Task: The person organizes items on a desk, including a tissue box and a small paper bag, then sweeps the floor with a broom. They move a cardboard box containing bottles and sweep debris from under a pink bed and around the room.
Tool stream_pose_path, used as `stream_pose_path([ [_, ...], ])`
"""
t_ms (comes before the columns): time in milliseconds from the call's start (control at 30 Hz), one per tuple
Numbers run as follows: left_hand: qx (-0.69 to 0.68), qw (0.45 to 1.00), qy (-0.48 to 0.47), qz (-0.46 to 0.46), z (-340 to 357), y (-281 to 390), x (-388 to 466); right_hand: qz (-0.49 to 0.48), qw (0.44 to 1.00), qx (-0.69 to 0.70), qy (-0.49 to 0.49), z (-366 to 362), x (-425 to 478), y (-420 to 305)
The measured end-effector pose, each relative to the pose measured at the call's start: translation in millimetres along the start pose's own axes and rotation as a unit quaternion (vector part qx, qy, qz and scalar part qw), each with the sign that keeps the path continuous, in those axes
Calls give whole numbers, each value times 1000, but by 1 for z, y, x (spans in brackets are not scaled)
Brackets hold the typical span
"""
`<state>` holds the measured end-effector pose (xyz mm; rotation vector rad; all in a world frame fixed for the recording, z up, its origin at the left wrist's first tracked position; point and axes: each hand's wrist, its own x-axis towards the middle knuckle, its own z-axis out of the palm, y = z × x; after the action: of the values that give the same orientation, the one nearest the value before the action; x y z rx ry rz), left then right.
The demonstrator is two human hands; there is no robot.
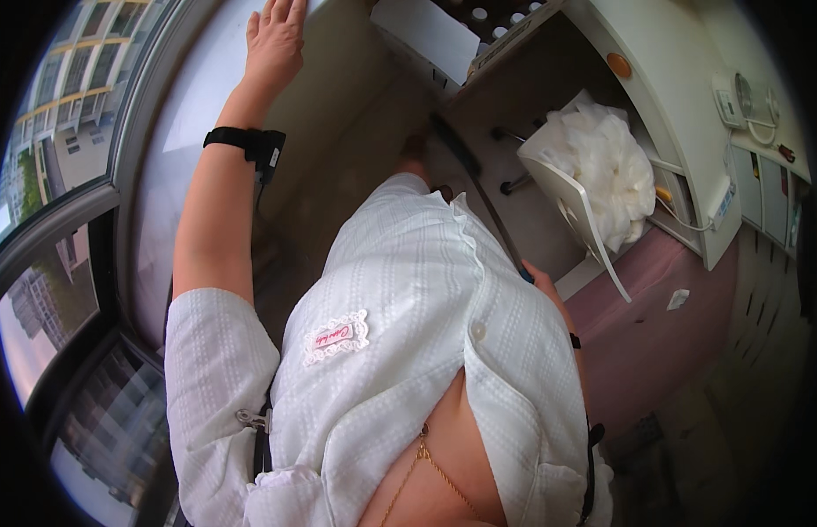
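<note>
My left hand (277, 49) rests flat on the white windowsill (214, 49), holding nothing, its fingertips partly cut off by the top edge of the view. My right hand (542, 282), half hidden behind my white shirt, grips the blue end of a long broom (497, 214). The shaft slants forward and down along my right side. Its dark bristle head (456, 141) lies low by the floor, between my foot and a white swivel chair (590, 211).
Crumpled white fabric (603, 165) fills the chair's seat. A white box (425, 39) stands ahead beside a crate of white-capped items (499, 31). The white desk (659, 85) bounds the right side, with a pink mat (646, 336) below. Windows (85, 145) line the left.
</note>
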<state>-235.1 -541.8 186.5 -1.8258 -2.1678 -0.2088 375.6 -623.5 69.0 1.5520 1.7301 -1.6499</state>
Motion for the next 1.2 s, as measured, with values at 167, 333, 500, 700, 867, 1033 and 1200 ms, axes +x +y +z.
stream_pose_path([
  [167,-8,987,-134,-88,-13,5,7,14,998,-49,-29,-20,31,-61],
  [333,-6,990,-112,-87,-7,-4,4,134,990,-5,-40,4,106,-157],
  [500,-1,997,-50,-60,5,-7,1,50,978,-177,-100,99,139,-224],
  [700,-148,988,35,-22,-3,-39,-41,58,947,-173,-263,117,140,-258],
  [867,-369,926,-19,-82,-94,-41,-155,78,966,-140,-202,76,96,-249],
  [1033,-361,801,-42,-476,-112,-28,-374,92,979,-130,-125,66,126,-265],
  [1200,-252,596,-97,-756,-130,121,-554,115,951,-202,-205,119,166,-304],
])
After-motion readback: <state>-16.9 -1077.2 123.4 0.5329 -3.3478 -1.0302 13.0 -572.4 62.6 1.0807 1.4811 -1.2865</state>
